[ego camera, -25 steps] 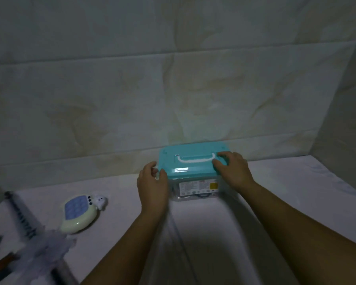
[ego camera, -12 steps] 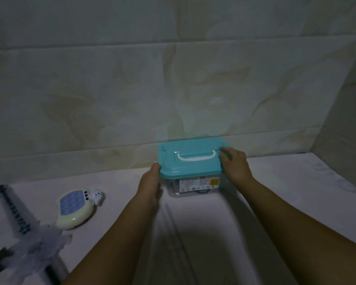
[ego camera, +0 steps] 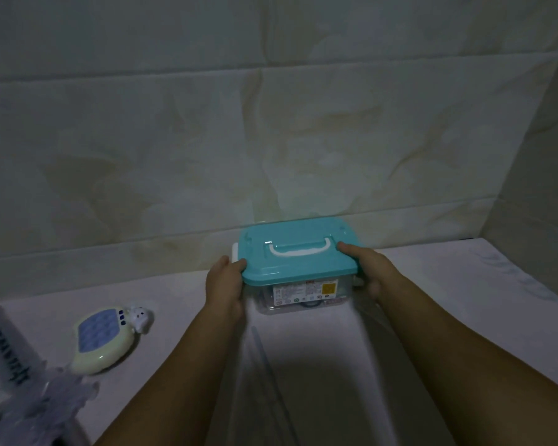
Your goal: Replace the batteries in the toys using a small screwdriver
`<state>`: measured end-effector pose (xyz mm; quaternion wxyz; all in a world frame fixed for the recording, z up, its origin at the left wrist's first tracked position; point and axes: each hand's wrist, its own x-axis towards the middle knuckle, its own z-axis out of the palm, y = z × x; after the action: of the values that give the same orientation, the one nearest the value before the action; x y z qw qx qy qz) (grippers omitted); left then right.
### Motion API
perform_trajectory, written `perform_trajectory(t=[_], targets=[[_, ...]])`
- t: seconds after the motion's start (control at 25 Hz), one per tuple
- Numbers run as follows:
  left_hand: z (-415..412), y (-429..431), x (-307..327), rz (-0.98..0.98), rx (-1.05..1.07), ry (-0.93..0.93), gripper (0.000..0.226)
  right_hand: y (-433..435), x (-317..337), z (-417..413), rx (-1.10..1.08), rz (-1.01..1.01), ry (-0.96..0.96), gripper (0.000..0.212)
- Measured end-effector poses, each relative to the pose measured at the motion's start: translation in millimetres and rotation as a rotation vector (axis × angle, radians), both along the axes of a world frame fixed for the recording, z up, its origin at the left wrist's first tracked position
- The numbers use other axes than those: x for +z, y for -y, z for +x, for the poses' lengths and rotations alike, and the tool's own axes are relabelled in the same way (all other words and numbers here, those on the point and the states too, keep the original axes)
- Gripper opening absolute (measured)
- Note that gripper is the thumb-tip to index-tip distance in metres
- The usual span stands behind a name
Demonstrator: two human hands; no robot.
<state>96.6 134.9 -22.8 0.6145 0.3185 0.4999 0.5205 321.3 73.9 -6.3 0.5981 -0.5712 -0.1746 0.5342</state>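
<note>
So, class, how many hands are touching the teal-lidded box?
2: the left hand grips the teal-lidded box's left edge, the right hand its right edge.

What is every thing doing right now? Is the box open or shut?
Storage box: on the table, teal lid on, shut.
White handle: lying flat on the lid.
Left hand: gripping the lid's left edge.
Right hand: gripping the lid's right edge.
Bubble toy: lying flat, untouched.

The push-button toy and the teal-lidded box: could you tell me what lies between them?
Only the left hand, gripping the box; the rest toward the toy is bare in the head view.
</note>
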Motion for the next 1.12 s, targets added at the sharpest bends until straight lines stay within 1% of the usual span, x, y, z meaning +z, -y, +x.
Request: perform_trajectory(t=[0.04,0.12,0.2,0.32,0.48,0.64,0.76,0.8,0.84,0.92,0.96,1.04,1.08,1.12], targets=[[0.5,2.6,1.6,0.026,0.008,-0.055,0.026,-1.9,1.5,0.0,-0.027,0.021,0.048,0.047],[1.8,7.0,1.8,0.084,0.022,-0.155,0.026,-5.4,2.6,0.2,-0.083,0.053,0.125,0.058],[2.7,9.8,2.1,0.131,0.026,-0.209,0.027,-5.9,2.2,-1.4,-0.093,0.059,0.170,0.065],[2.7,9.9,1.8,0.185,0.031,-0.321,0.024,-6.0,2.0,-4.2,-0.100,0.060,0.222,0.064],[4.4,10.9,-2.0,0.256,0.025,-0.532,0.027,-8.7,-1.0,-4.8,-0.106,0.055,0.372,0.063],[2.9,5.2,-3.5,0.345,-0.008,-0.753,0.032,-11.6,-2.7,-1.7,-0.065,0.030,0.526,0.055],[1.1,5.4,0.1,0.357,-0.031,-0.804,0.032,-11.0,-0.5,-3.1,-0.034,0.001,0.621,0.054],[-0.4,2.8,0.4,0.354,-0.055,-0.816,0.032,-10.1,0.8,-4.3,-0.001,-0.015,0.688,0.053],[-2.2,1.6,3.7,0.347,-0.091,-0.834,0.031,-8.6,2.4,-4.8,0.052,-0.048,0.795,0.053],[-5.4,2.0,11.1,0.316,-0.181,-0.871,0.030,-3.1,4.3,-7.0,0.137,-0.154,1.095,0.057],[-6.2,4.9,14.8,0.299,-0.221,-0.905,0.031,-1.2,2.5,-8.5,0.130,-0.204,1.264,0.059],[-7.4,13.6,23.8,0.303,-0.232,-1.010,0.039,2.8,-2.9,-15.9,0.067,-0.179,1.562,0.058],[-8.1,19.6,27.7,0.368,-0.211,-1.075,0.041,7.1,-2.2,-22.5,0.065,-0.147,1.649,0.059],[-8.9,23.0,29.9,0.455,-0.212,-1.141,0.040,11.0,2.0,-29.4,0.078,-0.108,1.687,0.057]])
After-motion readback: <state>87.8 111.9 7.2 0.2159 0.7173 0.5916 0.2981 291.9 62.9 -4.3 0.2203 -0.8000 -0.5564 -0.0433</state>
